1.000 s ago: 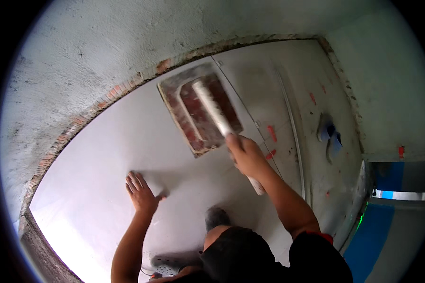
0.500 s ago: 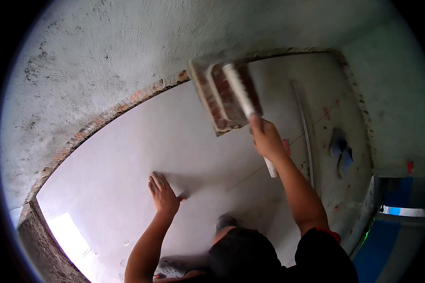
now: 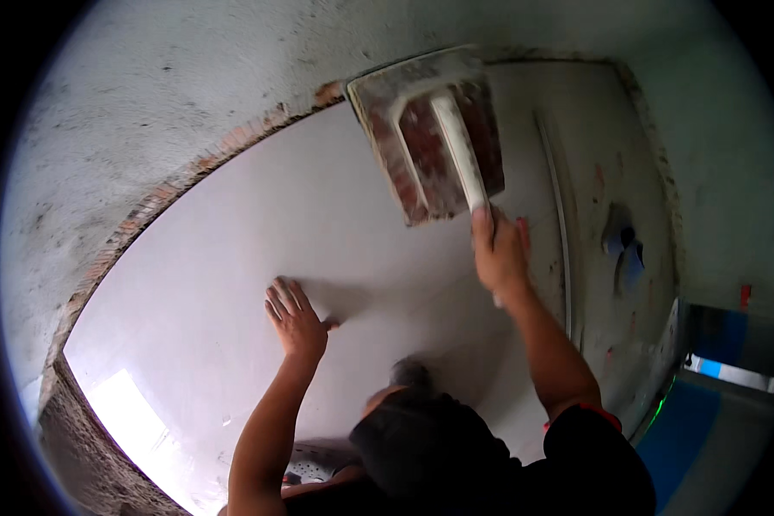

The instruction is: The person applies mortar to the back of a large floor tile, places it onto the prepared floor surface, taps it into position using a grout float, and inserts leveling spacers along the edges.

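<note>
My left hand (image 3: 297,320) presses on the large pale glossy tile (image 3: 189,284), palm down and fingers apart. With my right hand (image 3: 497,254) I grip the long pale handle of a tile beater (image 3: 417,202), a big rectangular board with worn reddish-brown patches. The board reaches over the tile's far edge by the rough wall. Its underside is hidden, so whether it touches the tile I cannot tell.
A strip of exposed brick (image 3: 258,131) lines the wall base. On the right lie a straight bar (image 3: 555,202), a small red piece (image 3: 523,232) and dark-and-blue items (image 3: 632,260). My grey shoe (image 3: 413,374) is below, and a blue panel (image 3: 688,439) stands lower right.
The tile beater has shifted up and to the right, and more of its board's top faces me. My left hand stays flat, slightly higher in view.
</note>
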`<state>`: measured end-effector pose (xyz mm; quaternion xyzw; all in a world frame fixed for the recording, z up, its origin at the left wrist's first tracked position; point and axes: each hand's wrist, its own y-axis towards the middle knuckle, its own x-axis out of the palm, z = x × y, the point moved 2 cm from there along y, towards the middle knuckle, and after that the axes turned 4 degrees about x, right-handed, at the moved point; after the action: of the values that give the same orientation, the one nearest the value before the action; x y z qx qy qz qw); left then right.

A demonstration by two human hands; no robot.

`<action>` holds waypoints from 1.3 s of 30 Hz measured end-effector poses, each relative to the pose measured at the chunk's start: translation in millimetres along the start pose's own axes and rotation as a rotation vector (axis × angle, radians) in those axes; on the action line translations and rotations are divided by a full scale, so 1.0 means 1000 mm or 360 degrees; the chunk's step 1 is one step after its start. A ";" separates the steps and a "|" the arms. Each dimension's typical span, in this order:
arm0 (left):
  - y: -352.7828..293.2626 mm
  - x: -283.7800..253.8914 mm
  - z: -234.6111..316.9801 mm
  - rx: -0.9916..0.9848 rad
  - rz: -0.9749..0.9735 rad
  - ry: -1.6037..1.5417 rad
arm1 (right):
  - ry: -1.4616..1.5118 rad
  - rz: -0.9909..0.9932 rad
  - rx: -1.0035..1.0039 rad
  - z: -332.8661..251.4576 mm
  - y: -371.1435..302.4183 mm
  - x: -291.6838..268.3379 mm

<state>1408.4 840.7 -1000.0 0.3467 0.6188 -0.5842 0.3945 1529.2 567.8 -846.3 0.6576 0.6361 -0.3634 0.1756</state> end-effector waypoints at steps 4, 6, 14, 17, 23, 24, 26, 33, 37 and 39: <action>0.003 -0.002 0.012 0.0037 0.0010 -0.0113 | -0.0052 -0.0124 0.0040 0.083 -0.036 0.061; 0.004 0.000 0.024 0.0030 -0.0098 -0.0094 | -0.0447 -0.0600 0.0592 0.100 -0.010 0.074; 0.002 0.005 0.020 -0.0027 -0.0041 -0.0009 | 0.0104 -0.0297 0.0092 0.013 -0.071 0.003; 0.004 0.005 0.037 0.0003 0.0006 -0.0027 | -0.0020 -0.0190 0.0203 0.081 -0.074 0.028; 0.009 -0.006 -0.039 0.0336 0.0004 -0.0129 | -0.0303 -0.0501 0.0288 0.090 -0.003 0.130; -0.001 0.001 -0.070 0.0493 0.0086 -0.0158 | -0.0433 -0.0589 0.0408 0.091 -0.009 0.142; 0.015 -0.009 -0.111 0.0680 -0.0477 -0.0506 | -0.0310 -0.0546 0.0534 0.132 -0.004 0.122; -0.154 0.056 -0.313 -0.0553 -0.0195 -0.0159 | -0.0047 -0.0375 0.0848 0.073 -0.054 0.055; -0.231 0.115 -0.298 -0.0895 -0.0524 -0.0362 | 0.0243 -0.0572 0.0786 -0.021 -0.065 0.016; -0.242 0.123 -0.313 -0.0885 -0.0587 -0.0277 | 0.0375 -0.0659 0.0538 -0.052 -0.059 0.010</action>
<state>1112.1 1129.8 -999.3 0.0572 0.7706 -0.4821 0.4128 1484.7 618.1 -804.4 0.5715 0.7032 -0.4134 -0.0895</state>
